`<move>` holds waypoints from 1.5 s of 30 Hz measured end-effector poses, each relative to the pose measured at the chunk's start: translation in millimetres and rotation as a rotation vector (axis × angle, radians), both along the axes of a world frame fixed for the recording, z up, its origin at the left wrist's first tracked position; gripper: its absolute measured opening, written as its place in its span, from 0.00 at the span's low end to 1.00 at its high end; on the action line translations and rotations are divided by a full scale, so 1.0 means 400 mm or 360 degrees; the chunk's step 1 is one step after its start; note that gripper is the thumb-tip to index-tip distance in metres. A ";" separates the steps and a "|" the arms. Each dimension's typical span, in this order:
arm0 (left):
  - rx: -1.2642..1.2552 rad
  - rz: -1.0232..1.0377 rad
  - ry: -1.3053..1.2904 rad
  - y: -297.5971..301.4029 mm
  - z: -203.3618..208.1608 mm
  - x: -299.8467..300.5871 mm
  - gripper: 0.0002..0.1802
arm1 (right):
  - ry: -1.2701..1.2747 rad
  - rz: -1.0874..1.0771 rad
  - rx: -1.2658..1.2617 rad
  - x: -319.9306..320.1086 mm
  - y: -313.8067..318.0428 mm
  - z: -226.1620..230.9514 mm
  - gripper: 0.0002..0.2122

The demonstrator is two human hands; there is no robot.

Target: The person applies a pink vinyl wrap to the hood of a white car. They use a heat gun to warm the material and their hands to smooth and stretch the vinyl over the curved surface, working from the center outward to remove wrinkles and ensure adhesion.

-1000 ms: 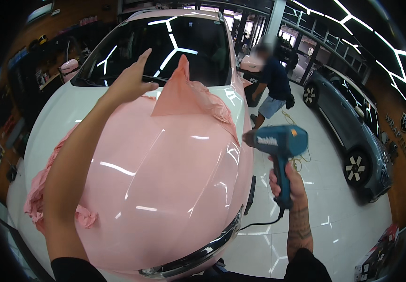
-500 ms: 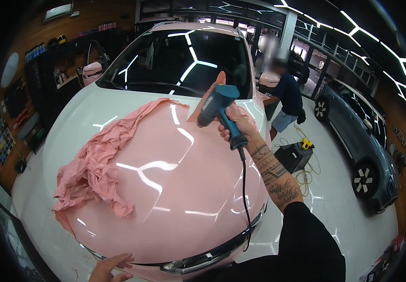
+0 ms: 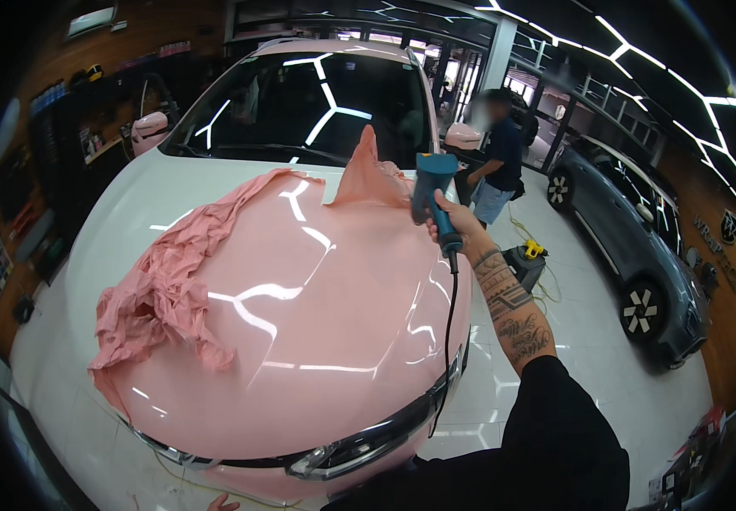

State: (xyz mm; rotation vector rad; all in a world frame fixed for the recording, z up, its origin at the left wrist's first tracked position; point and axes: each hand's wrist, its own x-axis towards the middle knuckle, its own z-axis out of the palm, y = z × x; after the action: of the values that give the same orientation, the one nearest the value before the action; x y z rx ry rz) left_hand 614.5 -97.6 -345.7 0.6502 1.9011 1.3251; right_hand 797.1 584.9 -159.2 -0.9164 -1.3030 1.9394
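Observation:
A teal heat gun (image 3: 438, 173) with a dark nozzle is in my right hand (image 3: 461, 223), fingers wrapped round its handle. I hold it above the hood's far right, and its black cord hangs down past the headlight. Pink vinyl film (image 3: 342, 298) covers most of the white car hood (image 3: 117, 204). The film is bunched and crumpled along the left side, while one pointed flap (image 3: 366, 175) stands up near the windshield beside the heat gun. Only a few fingertips of my left hand (image 3: 225, 502) show at the bottom edge, apart and holding nothing visible.
At the right, past the fender, a person (image 3: 497, 153) stands by the car's side. A dark case (image 3: 523, 266) with a yellow top and a loose yellow cord sits on the floor. A grey car (image 3: 632, 238) is parked further right. Shelves of bottles (image 3: 48, 98) line the left wall.
My right hand has carried the heat gun to the right, away from the raised flap. My left hand has dropped mostly out of view. The view has shifted slightly.

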 end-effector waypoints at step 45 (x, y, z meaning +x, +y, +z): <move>-0.0037 0.0089 0.0056 -0.225 0.048 0.115 0.27 | 0.0445 0.0966 -0.0365 -0.051 -0.386 -0.050 0.26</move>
State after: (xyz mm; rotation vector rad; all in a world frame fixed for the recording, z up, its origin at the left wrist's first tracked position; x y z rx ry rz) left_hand 660.6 -187.4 -326.6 0.6167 1.9733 1.3320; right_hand 776.8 430.3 -179.0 -0.3347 -1.3027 2.6113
